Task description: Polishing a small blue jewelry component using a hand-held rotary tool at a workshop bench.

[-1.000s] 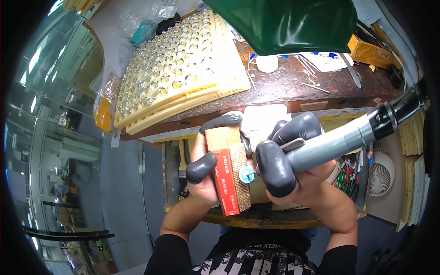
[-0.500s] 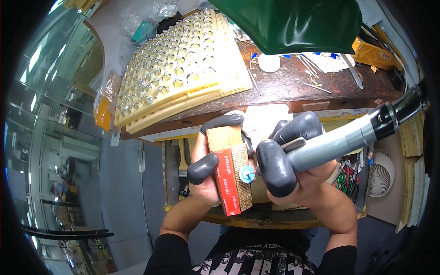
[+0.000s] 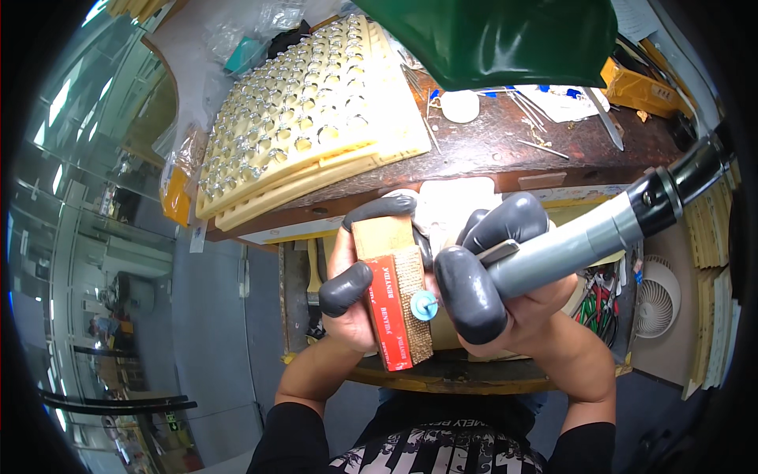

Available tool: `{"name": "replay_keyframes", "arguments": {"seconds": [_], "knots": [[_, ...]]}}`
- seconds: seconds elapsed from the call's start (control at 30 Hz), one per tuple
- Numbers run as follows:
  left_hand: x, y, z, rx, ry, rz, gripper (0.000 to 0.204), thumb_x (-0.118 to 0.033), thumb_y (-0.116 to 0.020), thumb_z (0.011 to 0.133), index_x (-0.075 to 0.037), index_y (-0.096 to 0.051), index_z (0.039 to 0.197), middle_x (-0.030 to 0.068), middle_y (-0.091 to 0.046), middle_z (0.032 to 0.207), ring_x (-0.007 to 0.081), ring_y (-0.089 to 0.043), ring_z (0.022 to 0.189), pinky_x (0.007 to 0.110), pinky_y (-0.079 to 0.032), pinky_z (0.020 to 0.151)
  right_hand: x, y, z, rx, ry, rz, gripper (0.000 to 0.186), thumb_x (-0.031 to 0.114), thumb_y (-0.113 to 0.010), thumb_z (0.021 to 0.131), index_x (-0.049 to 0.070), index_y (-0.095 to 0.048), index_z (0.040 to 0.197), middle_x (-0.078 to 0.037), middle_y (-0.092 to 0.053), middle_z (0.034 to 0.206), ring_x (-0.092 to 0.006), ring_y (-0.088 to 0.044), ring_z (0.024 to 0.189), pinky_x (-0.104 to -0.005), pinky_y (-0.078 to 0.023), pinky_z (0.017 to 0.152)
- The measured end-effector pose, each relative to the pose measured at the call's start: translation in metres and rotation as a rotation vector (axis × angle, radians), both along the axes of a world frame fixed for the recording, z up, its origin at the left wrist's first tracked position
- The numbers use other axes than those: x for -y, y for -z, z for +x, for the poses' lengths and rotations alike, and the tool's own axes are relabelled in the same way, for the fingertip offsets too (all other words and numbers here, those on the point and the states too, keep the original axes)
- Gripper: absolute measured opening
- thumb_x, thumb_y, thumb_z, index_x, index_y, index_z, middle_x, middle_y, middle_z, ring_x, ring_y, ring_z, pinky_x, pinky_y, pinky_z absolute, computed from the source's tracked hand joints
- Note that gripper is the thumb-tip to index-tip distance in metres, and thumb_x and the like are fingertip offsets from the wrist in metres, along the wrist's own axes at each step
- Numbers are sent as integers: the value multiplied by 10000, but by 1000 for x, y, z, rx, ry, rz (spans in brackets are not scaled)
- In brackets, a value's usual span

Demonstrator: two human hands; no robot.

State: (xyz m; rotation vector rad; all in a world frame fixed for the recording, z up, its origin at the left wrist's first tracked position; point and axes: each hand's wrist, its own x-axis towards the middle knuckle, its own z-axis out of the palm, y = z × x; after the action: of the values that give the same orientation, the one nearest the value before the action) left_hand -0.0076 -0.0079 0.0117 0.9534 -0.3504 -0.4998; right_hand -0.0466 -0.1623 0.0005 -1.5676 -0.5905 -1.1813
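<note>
My left hand (image 3: 347, 302), with black covers on some fingers, grips a wooden block (image 3: 379, 235) upright, with red printed tape (image 3: 385, 312) and a coarse brown-gold strip (image 3: 413, 340) down its front. My right hand (image 3: 499, 276), also with covered fingertips, is closed around a grey rotary handpiece (image 3: 580, 245) with a black rear end (image 3: 695, 166). At its tip a small light-blue disc (image 3: 423, 304) lies against or just over the coarse strip; exact contact is unclear. A white pad (image 3: 450, 197) lies behind both hands, at the bench's front.
A wooden bench (image 3: 489, 146) holds stacked yellow trays (image 3: 395, 134) of silver rings, metal rods, a knife (image 3: 612, 130) and an orange box (image 3: 643, 95). A green cover (image 3: 521, 39) hangs above. Below are a drawer (image 3: 497, 379) with tools, and a white fan (image 3: 657, 296) at right.
The blue disc has moved slightly down along the block, and the handpiece's rear end has tilted a little higher. Both hands keep their grips.
</note>
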Motion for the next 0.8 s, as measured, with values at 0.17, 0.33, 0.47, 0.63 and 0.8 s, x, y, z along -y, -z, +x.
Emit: {"name": "replay_keyframes", "arguments": {"seconds": [0.17,0.33,0.47,0.63,0.8], "knots": [[-2,4,2,4,42,-76,692,-351,-577,897,-3,-325,1440,220,-553,1152,282,-646,901,422,-589,764,2,0,-3,-19,-14,5,129,-82,-664,819,-85,-602,933,-150,-591,843,-156,-589,584,-273,-458,480],[-7,9,3,21,101,-132,688,-335,-573,906,-8,-309,1450,227,-544,1191,293,-652,908,431,-594,757,-4,-7,-2,-35,-36,75,94,-94,-630,835,-66,-571,903,-146,-580,825,-148,-584,580,-274,-455,478],[-6,9,2,-7,90,-132,689,-329,-572,909,-16,-297,1458,228,-540,1204,300,-657,912,438,-596,753,-4,-7,1,-33,-28,92,86,-96,-623,837,-60,-566,891,-137,-581,810,-142,-578,575,-273,-453,479],[-3,7,3,-27,-16,-35,689,-326,-582,909,-22,-295,1457,223,-546,1177,309,-662,892,446,-597,747,-2,-6,1,0,22,10,50,-86,-629,841,-68,-584,826,-130,-580,794,-139,-585,580,-264,-455,472],[-6,7,3,-23,52,-61,692,-328,-591,905,-26,-297,1454,219,-559,1130,312,-666,868,448,-598,730,-5,-5,1,-28,-52,111,51,-87,-627,843,-72,-581,825,-129,-576,793,-141,-581,574,-259,-449,462]]}}
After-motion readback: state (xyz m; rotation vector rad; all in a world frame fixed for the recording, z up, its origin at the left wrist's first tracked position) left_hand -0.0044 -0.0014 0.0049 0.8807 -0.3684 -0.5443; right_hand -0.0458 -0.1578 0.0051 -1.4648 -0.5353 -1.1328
